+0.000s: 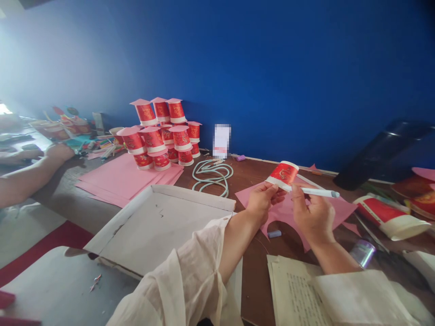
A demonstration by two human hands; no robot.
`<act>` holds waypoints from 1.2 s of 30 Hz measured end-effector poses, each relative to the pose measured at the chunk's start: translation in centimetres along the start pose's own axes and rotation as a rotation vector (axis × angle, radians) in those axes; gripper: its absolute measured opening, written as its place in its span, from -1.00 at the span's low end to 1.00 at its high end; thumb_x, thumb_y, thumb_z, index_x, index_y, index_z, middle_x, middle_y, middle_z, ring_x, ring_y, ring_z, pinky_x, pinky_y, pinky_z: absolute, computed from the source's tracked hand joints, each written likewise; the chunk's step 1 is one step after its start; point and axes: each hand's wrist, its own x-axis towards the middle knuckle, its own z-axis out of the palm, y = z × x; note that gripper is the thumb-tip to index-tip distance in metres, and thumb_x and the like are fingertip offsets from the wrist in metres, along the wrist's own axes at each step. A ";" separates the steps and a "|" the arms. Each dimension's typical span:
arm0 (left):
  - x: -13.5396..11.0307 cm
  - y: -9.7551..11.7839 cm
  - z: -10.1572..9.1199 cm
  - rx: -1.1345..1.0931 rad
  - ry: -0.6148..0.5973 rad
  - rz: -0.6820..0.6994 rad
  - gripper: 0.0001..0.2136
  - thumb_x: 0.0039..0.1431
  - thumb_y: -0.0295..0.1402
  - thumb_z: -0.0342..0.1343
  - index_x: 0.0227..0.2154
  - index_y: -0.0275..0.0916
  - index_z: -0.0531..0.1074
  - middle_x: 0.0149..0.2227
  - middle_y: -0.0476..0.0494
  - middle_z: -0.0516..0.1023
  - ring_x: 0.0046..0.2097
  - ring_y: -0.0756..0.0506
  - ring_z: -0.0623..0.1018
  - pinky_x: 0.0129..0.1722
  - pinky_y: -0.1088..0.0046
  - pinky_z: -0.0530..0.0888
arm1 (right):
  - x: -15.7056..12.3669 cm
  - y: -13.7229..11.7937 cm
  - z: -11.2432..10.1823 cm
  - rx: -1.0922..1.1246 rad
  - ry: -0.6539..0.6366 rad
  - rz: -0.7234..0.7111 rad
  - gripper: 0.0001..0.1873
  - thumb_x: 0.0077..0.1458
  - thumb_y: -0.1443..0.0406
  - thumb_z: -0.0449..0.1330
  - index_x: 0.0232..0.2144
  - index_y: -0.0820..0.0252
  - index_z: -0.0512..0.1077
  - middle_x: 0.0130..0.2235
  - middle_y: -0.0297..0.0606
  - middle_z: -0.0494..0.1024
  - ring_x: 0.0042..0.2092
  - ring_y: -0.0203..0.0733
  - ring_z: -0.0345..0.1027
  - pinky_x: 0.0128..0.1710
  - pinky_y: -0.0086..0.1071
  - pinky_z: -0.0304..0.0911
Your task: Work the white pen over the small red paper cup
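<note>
Head view: a tilted cup (284,171) is held by the left fingers (271,189). A pen (321,193), gripped by the right fingers (298,197), is aimed leftward at it.

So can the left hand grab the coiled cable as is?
Probably not as is: the left hand holds the red cup. The way itself looks free, with nothing standing between hand and the coiled cable.

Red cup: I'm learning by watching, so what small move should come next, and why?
Probably steady the red cup with the left hand and run the white pen along the cup's white band, since the right hand holds the pen's end close to it.
</note>
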 end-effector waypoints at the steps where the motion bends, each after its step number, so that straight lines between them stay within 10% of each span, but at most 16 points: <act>1: 0.0 0.0 0.0 0.000 0.005 -0.002 -0.82 -0.09 -0.34 0.28 -0.49 -0.34 0.43 -0.47 -0.12 0.51 -0.38 0.00 0.51 -0.17 0.38 0.39 | 0.0 0.0 0.0 0.007 -0.007 -0.004 -0.56 0.17 0.03 -0.01 -0.26 0.22 0.51 -0.33 -0.11 0.58 -0.25 -0.07 0.45 -0.31 -0.32 0.21; 36: -0.2 0.3 0.4 0.010 0.018 -0.033 -0.87 -0.02 -0.37 0.22 -0.53 -0.32 0.42 -0.48 -0.15 0.52 -0.39 -0.04 0.54 -0.10 0.31 0.43 | 0.2 0.2 0.1 -0.011 0.077 0.002 -0.58 0.17 0.06 0.00 -0.25 0.22 0.50 -0.26 -0.08 0.58 -0.24 -0.07 0.44 -0.29 -0.30 0.23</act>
